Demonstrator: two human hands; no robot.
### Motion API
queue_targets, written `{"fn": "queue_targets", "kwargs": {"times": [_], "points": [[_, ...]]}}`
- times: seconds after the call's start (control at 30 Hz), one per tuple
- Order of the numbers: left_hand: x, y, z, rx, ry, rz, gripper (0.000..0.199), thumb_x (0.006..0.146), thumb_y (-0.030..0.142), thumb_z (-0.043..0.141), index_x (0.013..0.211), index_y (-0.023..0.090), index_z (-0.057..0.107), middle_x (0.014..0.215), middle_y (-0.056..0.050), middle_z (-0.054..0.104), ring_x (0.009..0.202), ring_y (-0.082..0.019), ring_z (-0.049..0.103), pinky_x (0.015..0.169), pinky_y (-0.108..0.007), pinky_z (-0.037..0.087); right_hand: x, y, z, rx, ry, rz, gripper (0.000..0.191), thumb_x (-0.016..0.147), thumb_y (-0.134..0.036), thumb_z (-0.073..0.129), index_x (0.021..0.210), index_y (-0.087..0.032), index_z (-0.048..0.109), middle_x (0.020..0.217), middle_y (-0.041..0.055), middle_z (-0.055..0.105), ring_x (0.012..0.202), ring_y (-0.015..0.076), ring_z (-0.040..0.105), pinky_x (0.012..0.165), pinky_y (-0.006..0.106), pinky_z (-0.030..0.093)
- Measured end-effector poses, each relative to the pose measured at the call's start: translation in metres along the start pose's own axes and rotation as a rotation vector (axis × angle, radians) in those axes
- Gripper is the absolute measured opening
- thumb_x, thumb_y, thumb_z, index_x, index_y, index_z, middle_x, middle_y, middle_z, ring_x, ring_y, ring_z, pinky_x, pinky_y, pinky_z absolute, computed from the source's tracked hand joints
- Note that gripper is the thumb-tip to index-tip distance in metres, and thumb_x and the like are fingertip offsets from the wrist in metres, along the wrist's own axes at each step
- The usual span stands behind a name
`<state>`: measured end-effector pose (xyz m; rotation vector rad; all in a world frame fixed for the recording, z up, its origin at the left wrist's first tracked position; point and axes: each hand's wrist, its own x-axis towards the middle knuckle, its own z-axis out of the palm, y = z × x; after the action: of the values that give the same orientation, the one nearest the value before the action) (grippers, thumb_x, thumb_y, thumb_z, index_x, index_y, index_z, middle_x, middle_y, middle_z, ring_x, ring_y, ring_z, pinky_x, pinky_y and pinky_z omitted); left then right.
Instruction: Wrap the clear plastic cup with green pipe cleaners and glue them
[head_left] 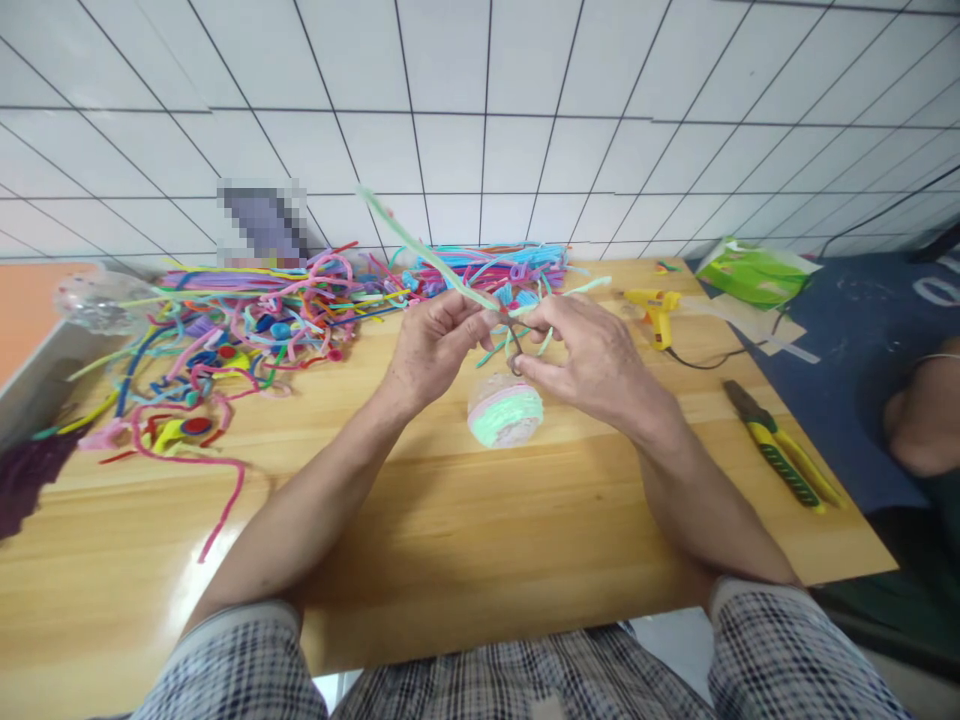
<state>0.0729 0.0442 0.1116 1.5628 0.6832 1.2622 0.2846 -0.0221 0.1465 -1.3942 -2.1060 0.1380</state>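
Note:
My left hand [441,340] pinches a pale green pipe cleaner [416,247] whose long end slants up to the left. In my right hand [589,350] is a small pair of scissors [514,340], its dark finger loops around or against the fingers; the blades are close to the left fingertips and partly hidden. Short green pieces of pipe cleaner [592,285] stick out near the right hand. Below both hands sits a ball-like form [506,412] wrapped in bands of green and pink, apart from the fingers.
A tangled heap of coloured pipe cleaners [247,340] covers the back left. Toward the right are a yellow glue gun [652,312] with its cord, pliers [776,445] and a green packet [754,272]. A tiled wall [525,150] rises behind. A person's arm [926,415] shows at far right.

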Motion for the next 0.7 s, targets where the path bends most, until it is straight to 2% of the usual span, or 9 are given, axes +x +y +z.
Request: {"fn": "queue_targets", "kwargs": {"times": [0.23,0.43,0.63,0.7], "points": [[-0.0004,-0.0015,0.0009,0.002,-0.01,0.006,0.052,0.085,0.069,0.097,0.083,0.02,0.081,0.067,-0.002,0.076,0.056,-0.012,0.061,0.053,-0.024,0.045,-0.0005,0.0074,-0.0033,-0.013,-0.04,-0.006,0.014,0.092,-0.021,0.075,0.104,-0.027,0.073,0.099,0.0033,0.08,0.097,0.0274,0.069,0.085,0.041,0.047],[0.0011,-0.0013,0.0031,-0.012,-0.06,0.035,0.054,0.085,0.07,0.097,0.078,0.02,0.077,0.07,-0.002,0.075,0.059,-0.012,0.064,0.058,-0.024,0.052,-0.0005,0.0044,-0.001,-0.022,-0.034,0.002,0.027,0.086,-0.024,0.083,0.11,-0.028,0.072,0.113,0.0067,0.082,0.109,0.0327,0.071,0.092,0.045,0.051],[0.0006,-0.0028,0.0003,0.047,-0.039,0.028,0.055,0.087,0.073,0.094,0.079,0.02,0.079,0.068,-0.002,0.075,0.059,-0.013,0.064,0.059,-0.025,0.053,0.0005,0.0069,-0.0009,-0.024,-0.057,0.017,0.015,0.092,-0.02,0.075,0.104,-0.028,0.073,0.099,0.0041,0.079,0.1,0.0301,0.07,0.087,0.043,0.049],[0.0001,-0.0043,-0.0001,0.044,-0.044,0.032,0.053,0.089,0.071,0.093,0.081,0.02,0.08,0.069,-0.002,0.076,0.059,-0.012,0.064,0.059,-0.025,0.052,0.0007,0.0071,-0.0014,-0.031,-0.067,0.021,0.013,0.093,-0.021,0.074,0.104,-0.028,0.074,0.099,0.0045,0.079,0.1,0.0298,0.07,0.087,0.043,0.048]]}}
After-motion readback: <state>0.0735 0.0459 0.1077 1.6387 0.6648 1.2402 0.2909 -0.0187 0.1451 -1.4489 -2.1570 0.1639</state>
